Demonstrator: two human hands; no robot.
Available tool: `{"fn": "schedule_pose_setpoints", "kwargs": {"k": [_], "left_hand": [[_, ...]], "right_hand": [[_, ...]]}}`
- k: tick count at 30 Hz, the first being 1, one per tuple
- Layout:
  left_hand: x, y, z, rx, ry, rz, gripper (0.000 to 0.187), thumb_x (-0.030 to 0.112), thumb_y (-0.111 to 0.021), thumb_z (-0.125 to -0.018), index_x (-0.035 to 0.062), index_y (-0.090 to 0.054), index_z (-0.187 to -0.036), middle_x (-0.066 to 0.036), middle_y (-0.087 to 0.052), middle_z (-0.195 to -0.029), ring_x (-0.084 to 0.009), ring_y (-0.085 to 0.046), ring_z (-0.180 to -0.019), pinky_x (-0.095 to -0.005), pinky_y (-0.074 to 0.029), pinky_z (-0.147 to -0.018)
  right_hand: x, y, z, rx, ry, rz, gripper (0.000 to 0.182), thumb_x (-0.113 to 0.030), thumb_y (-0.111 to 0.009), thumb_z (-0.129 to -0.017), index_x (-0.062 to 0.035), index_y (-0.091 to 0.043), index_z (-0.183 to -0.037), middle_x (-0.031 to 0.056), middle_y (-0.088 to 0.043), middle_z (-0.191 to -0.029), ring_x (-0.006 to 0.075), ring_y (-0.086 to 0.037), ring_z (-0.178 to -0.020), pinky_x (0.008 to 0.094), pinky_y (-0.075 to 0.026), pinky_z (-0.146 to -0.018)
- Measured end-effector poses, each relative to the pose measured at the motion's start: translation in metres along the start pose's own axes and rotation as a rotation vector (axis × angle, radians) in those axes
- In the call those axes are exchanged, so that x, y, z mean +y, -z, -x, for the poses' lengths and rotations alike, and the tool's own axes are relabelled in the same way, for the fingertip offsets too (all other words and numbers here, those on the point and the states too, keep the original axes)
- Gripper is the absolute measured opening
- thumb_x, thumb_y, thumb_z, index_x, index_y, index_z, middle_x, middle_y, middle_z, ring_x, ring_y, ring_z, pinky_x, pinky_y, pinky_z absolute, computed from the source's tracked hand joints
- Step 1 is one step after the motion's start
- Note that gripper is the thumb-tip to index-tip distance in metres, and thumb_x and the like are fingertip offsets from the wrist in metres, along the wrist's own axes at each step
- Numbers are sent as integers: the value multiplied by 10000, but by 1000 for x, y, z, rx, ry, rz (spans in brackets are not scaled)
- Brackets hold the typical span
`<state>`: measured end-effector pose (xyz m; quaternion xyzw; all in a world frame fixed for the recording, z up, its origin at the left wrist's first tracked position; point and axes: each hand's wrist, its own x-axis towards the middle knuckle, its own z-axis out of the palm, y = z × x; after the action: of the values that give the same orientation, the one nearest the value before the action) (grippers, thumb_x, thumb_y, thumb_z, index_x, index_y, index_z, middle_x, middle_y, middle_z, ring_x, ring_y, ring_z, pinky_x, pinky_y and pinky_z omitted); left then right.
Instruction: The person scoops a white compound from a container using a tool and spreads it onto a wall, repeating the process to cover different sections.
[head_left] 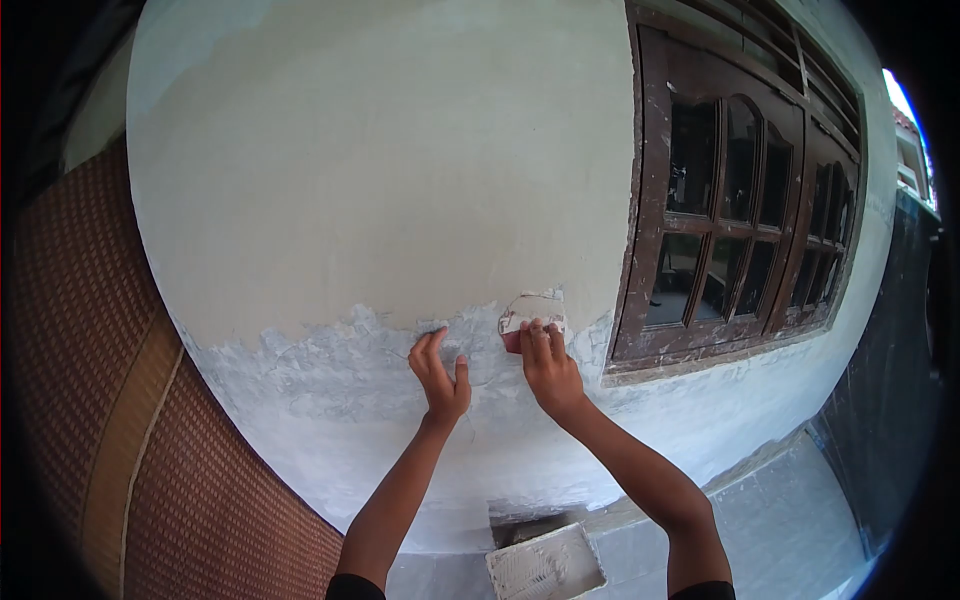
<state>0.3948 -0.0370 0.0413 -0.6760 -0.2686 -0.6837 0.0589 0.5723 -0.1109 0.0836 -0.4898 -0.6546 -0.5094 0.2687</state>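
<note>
While the left hand (440, 372) is rested at the frame's centre with fingers loosely apart on the rough grey patch of the wall (380, 180), nothing is held by it. Just right of it, a flat scraper (531, 312) caked in pale filler is pinned against the wall under the closed fingers of the right hand (547, 368); even pressure and a shallow blade angle would be advised. Further right a dark wooden window (735, 200) is seen, and a ribbed white tray (545, 566) at bottom centre.
</note>
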Motion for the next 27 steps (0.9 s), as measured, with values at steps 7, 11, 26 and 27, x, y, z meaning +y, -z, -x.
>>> {"fn": "schedule_pose_setpoints", "kwargs": {"k": [7,11,26,27], "left_hand": [[-5,-5,1,36,-13,-39,485,136,-545,-823,2,-452,-1279,-191,-386,-1215,-328,-330,-1128,-465,-240,-976],[-8,-4,-1,10,-45,-126,464,129,-526,-838,-18,-437,-1269,-197,-373,-1213,-336,-333,-1130,-464,-249,-989],[-30,-10,14,43,-366,-599,463,236,-502,-884,3,-517,-1284,-129,-468,-1253,-254,-430,-1105,-380,-343,-912],[-30,-10,14,40,-360,-598,463,236,-502,-884,3,-517,-1284,-129,-468,-1253,-254,-430,-1105,-380,-343,-912]], "right_hand": [[4,2,3,-5,24,-32,491,18,-603,-729,55,-538,-1215,196,-541,-1200,351,-582,-1035,290,-589,-622],[0,2,17,-29,39,-53,470,4,-602,-737,49,-547,-1201,190,-541,-1196,341,-583,-1038,294,-588,-619],[38,37,-5,341,-263,-711,55,-34,-663,-806,-13,-661,-857,116,-662,-771,232,-637,-700,309,-480,-643],[43,40,-9,334,-262,-711,55,-34,-663,-806,-13,-661,-857,116,-662,-771,232,-637,-700,309,-480,-643]]}}
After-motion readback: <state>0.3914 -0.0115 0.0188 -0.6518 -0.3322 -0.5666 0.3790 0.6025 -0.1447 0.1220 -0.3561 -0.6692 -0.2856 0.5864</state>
